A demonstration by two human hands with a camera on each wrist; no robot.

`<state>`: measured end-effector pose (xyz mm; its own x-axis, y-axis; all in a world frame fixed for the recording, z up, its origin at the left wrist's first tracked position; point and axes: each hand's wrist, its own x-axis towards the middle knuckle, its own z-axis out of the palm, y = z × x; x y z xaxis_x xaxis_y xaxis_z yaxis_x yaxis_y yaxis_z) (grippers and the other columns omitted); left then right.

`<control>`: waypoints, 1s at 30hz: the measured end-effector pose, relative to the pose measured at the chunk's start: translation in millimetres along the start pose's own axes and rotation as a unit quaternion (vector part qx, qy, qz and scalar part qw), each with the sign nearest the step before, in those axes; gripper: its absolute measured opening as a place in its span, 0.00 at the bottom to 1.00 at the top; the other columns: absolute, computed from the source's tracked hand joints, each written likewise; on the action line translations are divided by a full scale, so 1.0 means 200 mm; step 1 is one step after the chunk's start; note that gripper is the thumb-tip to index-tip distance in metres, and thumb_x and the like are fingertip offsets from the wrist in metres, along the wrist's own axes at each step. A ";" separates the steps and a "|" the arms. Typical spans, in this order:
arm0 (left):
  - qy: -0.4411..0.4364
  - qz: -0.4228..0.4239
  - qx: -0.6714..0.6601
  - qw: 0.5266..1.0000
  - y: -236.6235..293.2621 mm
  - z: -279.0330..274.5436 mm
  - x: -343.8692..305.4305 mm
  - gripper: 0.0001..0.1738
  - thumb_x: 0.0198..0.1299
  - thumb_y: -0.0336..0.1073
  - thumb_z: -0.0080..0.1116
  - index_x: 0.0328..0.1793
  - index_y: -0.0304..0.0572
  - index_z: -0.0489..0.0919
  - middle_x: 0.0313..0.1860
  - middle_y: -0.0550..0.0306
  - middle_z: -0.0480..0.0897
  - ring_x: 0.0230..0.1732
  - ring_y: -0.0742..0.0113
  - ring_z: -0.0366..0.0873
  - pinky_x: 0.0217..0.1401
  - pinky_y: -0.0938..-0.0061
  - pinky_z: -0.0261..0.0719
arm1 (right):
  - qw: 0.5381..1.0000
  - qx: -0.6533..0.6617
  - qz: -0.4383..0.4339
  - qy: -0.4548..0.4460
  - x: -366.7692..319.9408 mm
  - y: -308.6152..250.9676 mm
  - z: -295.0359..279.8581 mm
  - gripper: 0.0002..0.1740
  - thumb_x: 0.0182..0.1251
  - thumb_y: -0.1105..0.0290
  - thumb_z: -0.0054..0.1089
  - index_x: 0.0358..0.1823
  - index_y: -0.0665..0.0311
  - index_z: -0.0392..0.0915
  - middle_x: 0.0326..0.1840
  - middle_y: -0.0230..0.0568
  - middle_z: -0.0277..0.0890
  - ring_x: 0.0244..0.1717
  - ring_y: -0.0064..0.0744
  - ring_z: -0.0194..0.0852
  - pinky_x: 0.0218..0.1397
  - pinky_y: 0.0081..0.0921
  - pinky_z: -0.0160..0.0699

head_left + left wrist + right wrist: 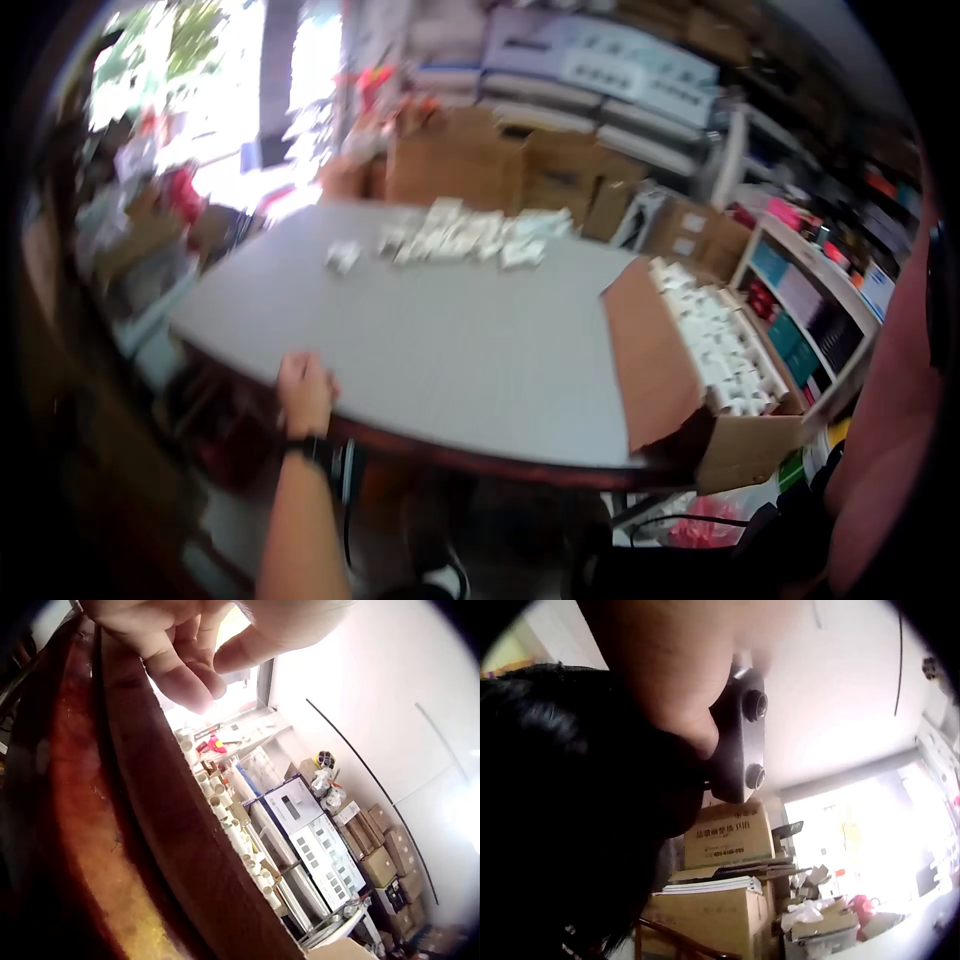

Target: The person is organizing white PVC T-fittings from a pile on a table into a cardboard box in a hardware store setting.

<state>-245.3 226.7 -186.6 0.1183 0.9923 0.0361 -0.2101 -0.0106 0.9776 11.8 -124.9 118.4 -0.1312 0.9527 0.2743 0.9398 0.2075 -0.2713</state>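
Note:
My left hand (305,385) rests on the near edge of a grey-topped table (450,340), its fingers curled and nothing in them. From the left wrist, the curled fingers (184,679) and thumb hover just over the table's dark wooden rim (150,825). Of my right arm only the forearm (890,400) shows, raised at the right edge; the hand itself is out of the head view. In the right wrist view its palm (675,667) lies against a black device (739,735) beside dark hair (570,810); its fingers are hidden.
A row of small white fittings (470,238) lies along the table's far side. An open cardboard box (725,345) full of white fittings sits at the table's right end. Stacked cartons (470,160) stand behind, and a shelf of coloured goods (810,300) to the right.

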 end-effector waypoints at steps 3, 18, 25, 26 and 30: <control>-0.012 0.064 0.062 0.996 -0.09 0.07 -0.04 0.09 0.64 0.35 0.48 0.41 0.36 0.72 0.19 0.60 0.73 0.15 0.74 0.69 0.17 0.78 0.68 | 1.000 -0.019 -0.008 -0.023 0.03 0.05 0.07 0.40 0.58 0.50 0.63 0.69 0.58 0.61 0.67 0.53 0.62 0.64 0.46 0.66 0.61 0.40 0.70; -0.008 0.057 0.089 0.994 0.15 0.01 -0.01 0.09 0.62 0.34 0.50 0.41 0.35 0.71 0.19 0.55 0.76 0.16 0.70 0.73 0.17 0.75 0.70 | 0.997 0.000 -0.079 -0.020 -0.16 -0.29 0.04 0.42 0.57 0.51 0.65 0.70 0.57 0.59 0.66 0.51 0.63 0.63 0.45 0.67 0.61 0.40 0.72; -0.071 -0.010 0.083 0.994 0.33 0.03 0.03 0.10 0.61 0.38 0.50 0.43 0.40 0.72 0.27 0.54 0.78 0.20 0.71 0.73 0.17 0.77 0.71 | 0.985 0.066 -0.157 0.005 -0.02 -0.45 -0.02 0.43 0.57 0.51 0.66 0.71 0.57 0.58 0.66 0.50 0.63 0.62 0.45 0.68 0.60 0.40 0.72; -0.074 0.002 0.081 0.994 0.38 0.08 0.06 0.10 0.61 0.38 0.50 0.43 0.40 0.73 0.28 0.53 0.78 0.21 0.71 0.74 0.17 0.77 0.71 | 0.981 0.079 -0.176 0.016 0.02 -0.47 0.00 0.43 0.57 0.51 0.66 0.71 0.57 0.58 0.66 0.50 0.63 0.62 0.44 0.68 0.60 0.40 0.72; -0.111 0.032 0.224 0.968 0.49 0.19 0.11 0.13 0.61 0.42 0.49 0.44 0.40 0.74 0.30 0.55 0.80 0.24 0.71 0.76 0.22 0.77 0.75 | 0.973 0.196 -0.109 0.048 0.34 -0.35 0.15 0.39 0.61 0.51 0.63 0.70 0.57 0.60 0.62 0.47 0.69 0.59 0.40 0.72 0.58 0.36 0.75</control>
<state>-227.0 242.8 -82.0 0.3347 0.9376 0.0945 0.2113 -0.1724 0.9621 -72.7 -67.3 128.8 -0.2672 0.8550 0.4446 0.6977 0.4899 -0.5227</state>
